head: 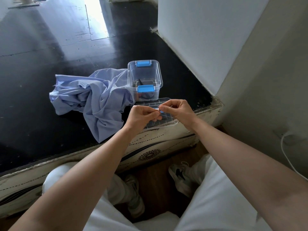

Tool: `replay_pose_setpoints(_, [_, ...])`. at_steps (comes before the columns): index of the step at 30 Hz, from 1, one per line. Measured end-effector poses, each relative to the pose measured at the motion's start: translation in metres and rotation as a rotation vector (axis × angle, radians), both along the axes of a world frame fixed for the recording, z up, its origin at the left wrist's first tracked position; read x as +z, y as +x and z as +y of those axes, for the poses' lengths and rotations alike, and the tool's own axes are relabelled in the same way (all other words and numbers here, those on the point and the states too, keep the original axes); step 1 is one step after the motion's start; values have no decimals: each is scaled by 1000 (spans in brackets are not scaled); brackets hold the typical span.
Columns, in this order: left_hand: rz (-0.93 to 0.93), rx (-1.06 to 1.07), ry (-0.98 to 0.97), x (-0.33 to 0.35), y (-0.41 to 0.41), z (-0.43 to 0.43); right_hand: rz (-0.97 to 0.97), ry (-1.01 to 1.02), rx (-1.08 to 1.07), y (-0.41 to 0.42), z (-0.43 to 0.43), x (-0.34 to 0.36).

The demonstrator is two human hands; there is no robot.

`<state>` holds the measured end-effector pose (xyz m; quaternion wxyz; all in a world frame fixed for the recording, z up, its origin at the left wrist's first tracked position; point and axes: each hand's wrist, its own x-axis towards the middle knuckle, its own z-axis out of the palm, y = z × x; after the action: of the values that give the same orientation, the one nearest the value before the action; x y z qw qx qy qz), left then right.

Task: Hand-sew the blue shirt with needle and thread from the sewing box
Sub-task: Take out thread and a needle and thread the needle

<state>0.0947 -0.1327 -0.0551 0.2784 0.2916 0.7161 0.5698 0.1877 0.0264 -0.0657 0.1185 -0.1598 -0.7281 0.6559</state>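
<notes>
The blue shirt (93,99) lies crumpled on the black tabletop, left of the clear sewing box (144,75) with blue latches. The box's clear lid (168,122) lies in front of it near the table edge. My left hand (141,116) and my right hand (178,110) meet just above the lid. The left fingers pinch a thin needle (155,119) that points down. The right fingers pinch a small blue thing, seemingly thread (160,111), right at the left fingertips.
The black table (50,72) has a worn white front edge. A white wall block (208,39) stands at the right, close behind the box. Dark tools lie inside the box. My knees and white shoes are below the table edge. A white cord (283,147) hangs at right.
</notes>
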Motion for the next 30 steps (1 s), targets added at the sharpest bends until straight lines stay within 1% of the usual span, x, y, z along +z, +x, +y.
replay_pose_setpoints(7, [-8,6,11,-1,0,-1,23,31,-20,-2,-1,2])
replay_pose_setpoints(15, [12,5,16,-1,-1,0,-4,45,14,-4,-3,5])
replay_pose_setpoints(30, [37,21,24,-6,-2,0,-20,40,-2,-4,-4,5])
